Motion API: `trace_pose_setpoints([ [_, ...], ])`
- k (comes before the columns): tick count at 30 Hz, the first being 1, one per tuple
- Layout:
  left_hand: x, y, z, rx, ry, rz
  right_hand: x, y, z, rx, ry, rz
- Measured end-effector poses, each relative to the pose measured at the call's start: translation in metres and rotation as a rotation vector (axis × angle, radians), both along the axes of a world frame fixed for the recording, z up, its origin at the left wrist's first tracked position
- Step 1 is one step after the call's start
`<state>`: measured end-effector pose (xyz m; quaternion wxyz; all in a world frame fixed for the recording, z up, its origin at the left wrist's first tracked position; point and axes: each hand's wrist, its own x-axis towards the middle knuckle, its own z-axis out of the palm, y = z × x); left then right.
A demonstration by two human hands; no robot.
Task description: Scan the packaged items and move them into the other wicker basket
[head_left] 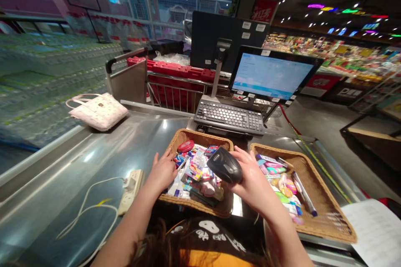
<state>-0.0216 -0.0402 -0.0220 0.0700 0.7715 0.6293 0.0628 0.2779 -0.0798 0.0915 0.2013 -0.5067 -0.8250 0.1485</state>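
Note:
A black handheld barcode scanner [225, 166] is gripped in my right hand [247, 171], held over the right part of a wicker basket [179, 137]. My left hand [162, 171] rests at that basket's left rim, its fingers apart and reaching toward the contents; no held item shows. Inside lie many small colourful packets and a round red container [186, 146]. A second wicker basket [328, 204] stands to the right with packets, wrapped sweets and a marker-like pen [304, 194] in it.
Beyond the baskets are a keyboard [229, 115] and a lit monitor [272, 74]. A pale handbag [99, 110] sits at the left on the metal counter [138, 129]. Nearer is a power strip [130, 192] with a white cable [82, 210]. White paper [374, 229] lies at right.

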Motion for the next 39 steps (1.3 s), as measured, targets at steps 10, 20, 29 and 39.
trace_pose_setpoints([
  [10, 0.032, 0.022, 0.034, 0.160, -0.127, -0.079, 0.026, -0.012, -0.002, 0.040, 0.074, -0.085],
  [20, 0.148, 0.059, 0.072, 0.165, -0.249, -0.492, 0.112, -0.043, 0.001, 0.177, 0.019, -0.411],
  [29, 0.260, 0.081, 0.067, 0.077, -0.159, -0.767, 0.173, -0.070, -0.001, 0.207, 0.041, -0.602],
  [39, 0.355, 0.099, 0.015, 0.144, 0.102, -0.670, 0.211, -0.071, -0.007, 0.177, 0.061, -0.620],
])
